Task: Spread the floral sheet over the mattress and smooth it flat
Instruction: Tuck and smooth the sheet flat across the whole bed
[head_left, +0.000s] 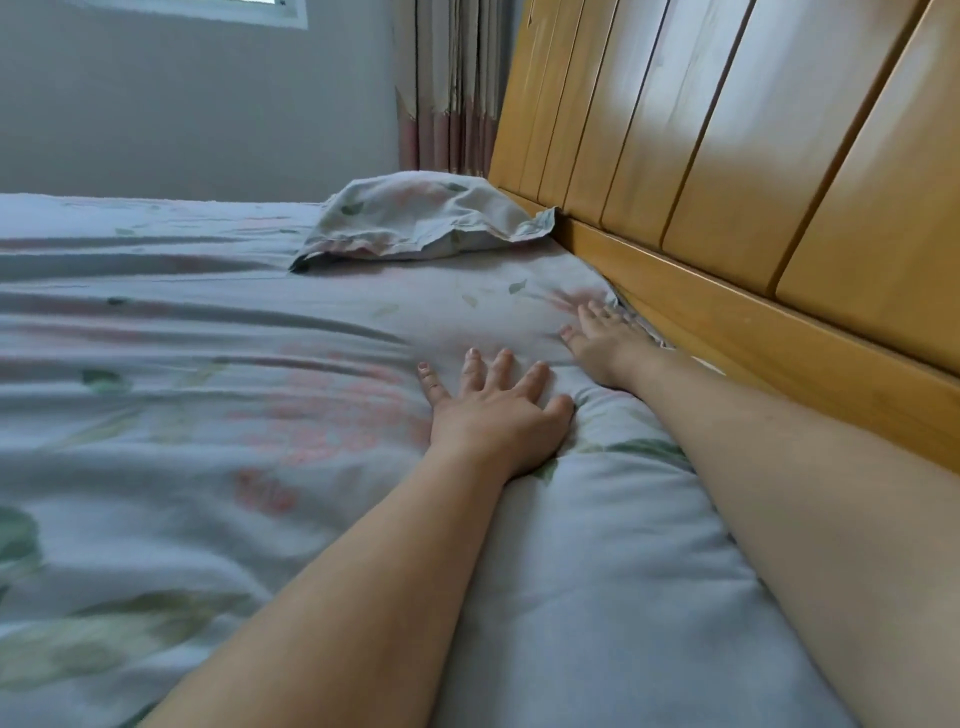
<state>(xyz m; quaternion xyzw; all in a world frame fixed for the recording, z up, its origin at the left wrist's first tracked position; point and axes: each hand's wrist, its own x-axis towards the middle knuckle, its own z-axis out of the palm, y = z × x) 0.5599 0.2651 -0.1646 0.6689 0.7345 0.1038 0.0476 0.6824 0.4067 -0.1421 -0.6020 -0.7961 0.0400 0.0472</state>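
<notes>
The floral sheet (218, 395), pale blue with pink flowers and green leaves, covers the mattress across the whole lower view, with long wrinkles running left to right. My left hand (493, 410) lies flat on it, fingers spread and straight, pressing the fabric. My right hand (602, 343) reaches farther ahead, fingers straight, resting on the sheet's edge right beside the headboard. Both forearms stretch out over the bed.
A wooden slatted headboard (727, 182) runs along the right side. A pillow (415, 218) in matching floral fabric lies at the far end against it. Beyond are a grey wall and striped curtains (452, 88) in the corner.
</notes>
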